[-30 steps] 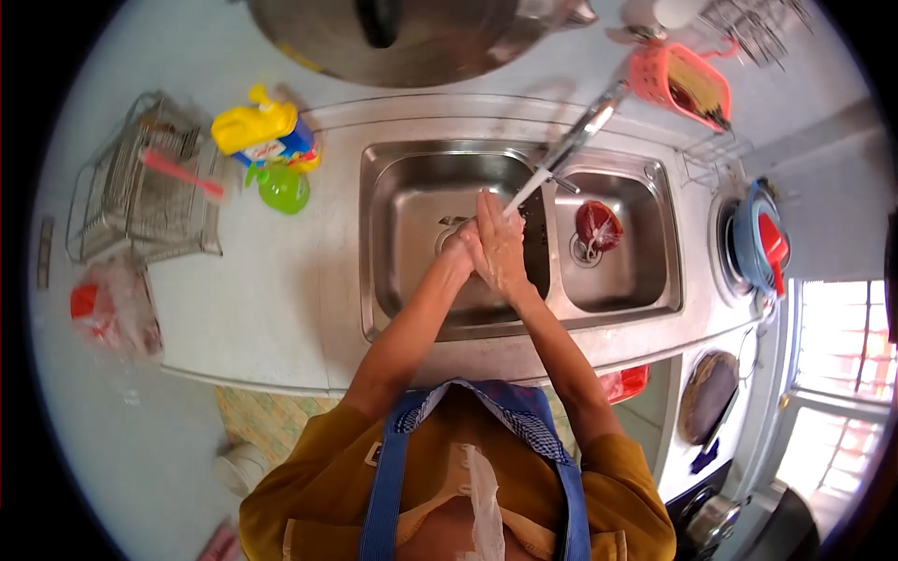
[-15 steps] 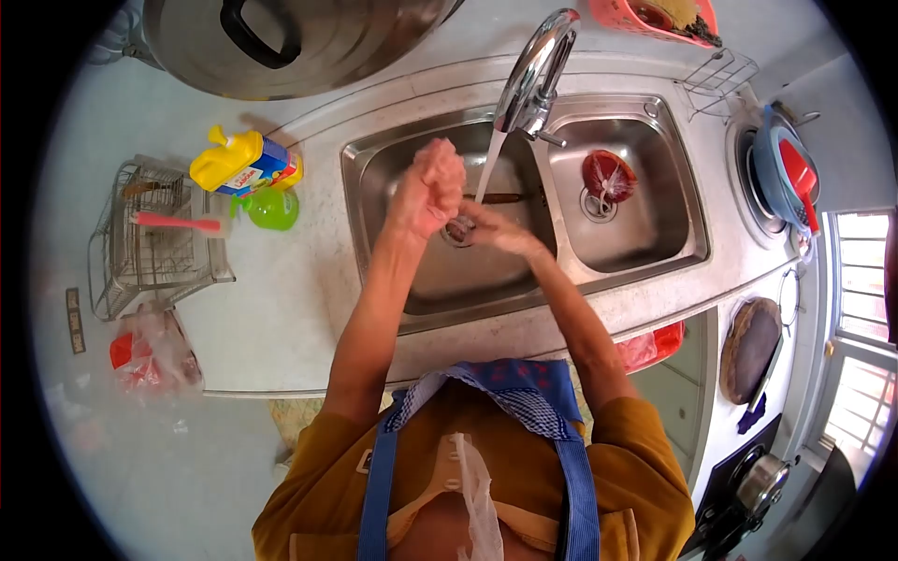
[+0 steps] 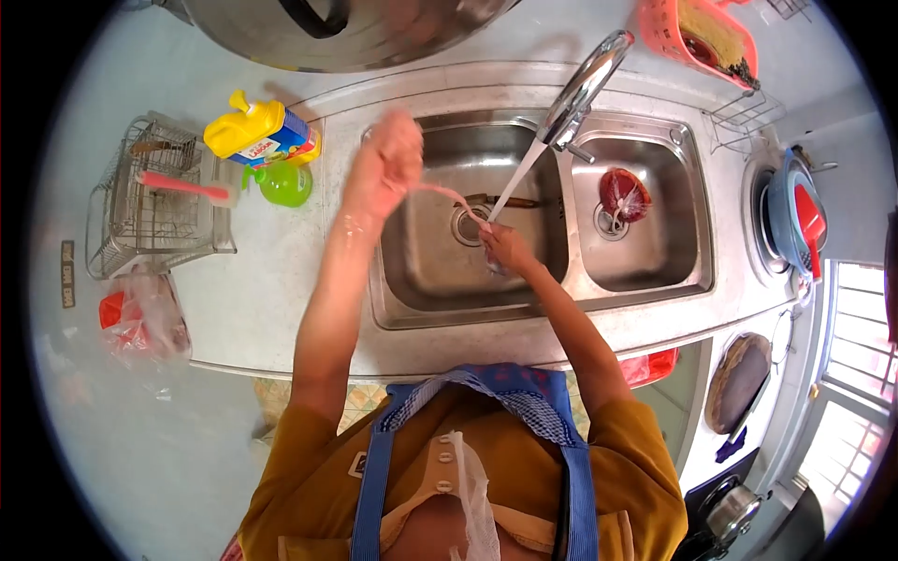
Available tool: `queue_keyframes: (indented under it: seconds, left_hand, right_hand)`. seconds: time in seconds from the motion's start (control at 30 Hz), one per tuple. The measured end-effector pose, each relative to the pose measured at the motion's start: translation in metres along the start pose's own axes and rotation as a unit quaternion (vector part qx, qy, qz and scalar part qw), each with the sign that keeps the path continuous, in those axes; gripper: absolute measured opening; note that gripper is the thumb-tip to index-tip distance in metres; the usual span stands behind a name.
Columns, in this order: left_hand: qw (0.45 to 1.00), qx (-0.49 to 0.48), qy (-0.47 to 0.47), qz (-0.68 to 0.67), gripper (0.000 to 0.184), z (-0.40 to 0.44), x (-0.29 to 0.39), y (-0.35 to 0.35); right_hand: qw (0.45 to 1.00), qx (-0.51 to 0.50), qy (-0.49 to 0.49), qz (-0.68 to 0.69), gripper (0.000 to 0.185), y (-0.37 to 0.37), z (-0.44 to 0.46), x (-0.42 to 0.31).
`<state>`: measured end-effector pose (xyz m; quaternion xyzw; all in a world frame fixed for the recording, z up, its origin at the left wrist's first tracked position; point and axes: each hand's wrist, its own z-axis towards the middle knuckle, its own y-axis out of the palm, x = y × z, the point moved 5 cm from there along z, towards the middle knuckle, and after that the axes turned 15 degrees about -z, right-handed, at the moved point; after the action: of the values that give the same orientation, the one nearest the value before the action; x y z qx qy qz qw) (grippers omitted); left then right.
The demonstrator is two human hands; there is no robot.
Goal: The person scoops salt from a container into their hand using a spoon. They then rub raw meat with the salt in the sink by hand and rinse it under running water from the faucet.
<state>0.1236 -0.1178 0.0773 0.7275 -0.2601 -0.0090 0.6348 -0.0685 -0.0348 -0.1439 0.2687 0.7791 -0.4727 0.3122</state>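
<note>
A thin, pale pink fleshy strip (image 3: 447, 193) is stretched between my hands over the left sink basin (image 3: 426, 280). At the basin's left rim, my left hand (image 3: 388, 159) is raised, closed on one end and blurred by motion. Lower and to the right, my right hand (image 3: 508, 248) pinches the strip beside the stream of water. That water runs from the chrome faucet (image 3: 587, 84). Behind my right hand, a long brown-handled tool (image 3: 513, 201) lies in the basin near the drain (image 3: 465, 227); its kind is unclear.
The right basin (image 3: 655, 257) holds a red thing in clear plastic (image 3: 625, 194). Left of the sink stand a yellow bottle (image 3: 253, 131), a green spray bottle (image 3: 283, 183) and a wire rack (image 3: 154, 210). A large metal lid (image 3: 393, 28) is at the back.
My left hand has moved left, away from my right hand, and the pink strip is now drawn out between them. My right hand has shifted slightly right and down. The camera view has shifted.
</note>
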Motion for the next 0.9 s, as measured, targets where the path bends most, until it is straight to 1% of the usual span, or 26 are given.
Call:
queue_keyframes:
  seconds: [0.03, 0.07, 0.1, 0.13, 0.17, 0.2, 0.23, 0.27, 0.33, 0.37, 0.4, 0.43, 0.47, 0.53, 0.57, 0.6, 0.63, 0.67, 0.7, 0.73, 0.77, 0.8, 0.83, 0.87, 0.9]
  left_hand:
    - [0.998, 0.066, -0.007, -0.023, 0.015, 0.002, -0.016, -0.036]
    - [0.997, 0.049, -0.043, -0.031, 0.013, 0.004, -0.033, -0.073]
    - [0.996, 0.029, -0.077, -0.039, 0.011, 0.005, -0.052, -0.109]
    - [0.992, 0.082, -0.089, -0.023, 0.010, 0.004, -0.072, -0.148]
    - [0.997, 0.032, -0.067, -0.001, 0.008, 0.006, -0.088, -0.171]
    - [0.989, 0.053, -0.113, -0.079, 0.007, 0.005, -0.112, -0.193]
    - [0.972, 0.073, -0.160, -0.156, 0.006, 0.003, -0.134, -0.204]
    - [0.972, 0.068, -0.152, -0.164, 0.006, 0.003, -0.147, -0.205]
    - [0.963, -0.042, -0.169, -0.206, 0.016, 0.008, -0.168, -0.186]
    - [0.962, -0.046, -0.163, -0.214, 0.016, 0.008, -0.172, -0.168]
    - [0.960, -0.009, -0.135, -0.244, 0.021, 0.007, -0.165, -0.141]
    - [0.956, 0.029, -0.105, -0.273, 0.027, 0.007, -0.159, -0.121]
    - [0.954, 0.024, -0.098, -0.281, 0.027, 0.005, -0.158, -0.106]
    - [0.962, -0.154, -0.011, -0.223, 0.022, 0.001, -0.150, -0.076]
    - [0.920, -0.082, -0.109, -0.369, 0.025, 0.017, -0.176, -0.104]
    - [0.918, -0.084, -0.107, -0.371, 0.025, 0.016, -0.175, -0.097]
    - [0.966, -0.019, -0.076, -0.247, 0.032, 0.017, -0.175, -0.097]
    - [0.991, 0.049, -0.044, -0.117, 0.039, 0.012, -0.171, -0.093]
    - [0.988, 0.099, -0.034, -0.112, 0.035, 0.001, -0.160, -0.075]
    - [0.988, 0.097, -0.033, -0.112, 0.035, -0.002, -0.156, -0.069]
    - [0.983, 0.133, -0.018, 0.122, 0.037, -0.004, -0.149, -0.069]
    - [0.923, 0.163, -0.001, 0.348, 0.038, -0.004, -0.141, -0.071]
    - [0.852, 0.122, 0.135, 0.490, 0.035, 0.001, -0.133, -0.069]
    - [0.852, 0.124, 0.139, 0.490, 0.035, 0.005, -0.137, -0.069]
    - [0.919, 0.132, 0.190, 0.320, 0.032, 0.006, -0.142, -0.067]
  right_hand:
    - [0.991, -0.033, 0.038, 0.124, 0.021, -0.006, -0.006, -0.007]
    - [0.992, -0.037, 0.037, 0.114, 0.021, -0.018, -0.014, -0.016]
    - [0.986, -0.007, -0.004, 0.164, 0.022, -0.035, -0.022, -0.030]
    - [0.975, 0.021, -0.045, 0.215, 0.027, -0.050, -0.030, -0.047]
    - [0.978, 0.014, -0.047, 0.204, 0.027, -0.060, -0.037, -0.067]
    - [0.963, 0.068, -0.124, 0.228, 0.027, -0.077, -0.045, -0.095]
    - [0.939, 0.121, -0.201, 0.252, 0.027, -0.091, -0.054, -0.120]
    - [0.914, 0.095, -0.174, 0.353, 0.026, -0.092, -0.057, -0.132]
    - [0.912, 0.150, -0.217, 0.314, 0.024, -0.096, -0.059, -0.152]
    - [0.938, 0.153, -0.196, 0.242, 0.024, -0.087, -0.055, -0.140]
    - [0.943, 0.187, -0.239, 0.133, 0.024, -0.080, -0.055, -0.142]
    - [0.933, 0.230, -0.276, 0.026, 0.024, -0.073, -0.055, -0.145]
    - [0.829, 0.322, -0.344, -0.301, 0.023, -0.065, -0.061, -0.160]
    - [0.796, 0.315, -0.327, -0.399, 0.017, -0.056, -0.073, -0.192]
    - [0.793, 0.313, -0.331, -0.404, 0.017, -0.057, -0.068, -0.189]
    - [0.828, 0.355, -0.265, -0.344, 0.014, -0.066, -0.054, -0.175]
    - [0.853, 0.396, -0.196, -0.278, 0.012, -0.074, -0.039, -0.161]
    - [0.853, 0.396, -0.196, -0.278, 0.012, -0.074, -0.025, -0.153]
    - [0.921, 0.370, -0.107, -0.054, 0.011, -0.081, -0.006, -0.129]
    - [0.931, 0.322, -0.014, 0.172, 0.010, -0.081, 0.013, -0.101]
    - [0.899, 0.232, -0.028, 0.370, 0.012, -0.075, 0.031, -0.077]
    - [0.871, 0.167, -0.074, 0.457, 0.013, -0.075, 0.031, -0.085]
    - [0.833, 0.082, -0.066, 0.544, 0.015, -0.072, 0.031, -0.079]
    - [0.782, -0.005, -0.056, 0.621, 0.017, -0.066, 0.029, -0.070]
    - [0.761, 0.014, -0.027, 0.648, 0.025, -0.065, 0.009, -0.088]
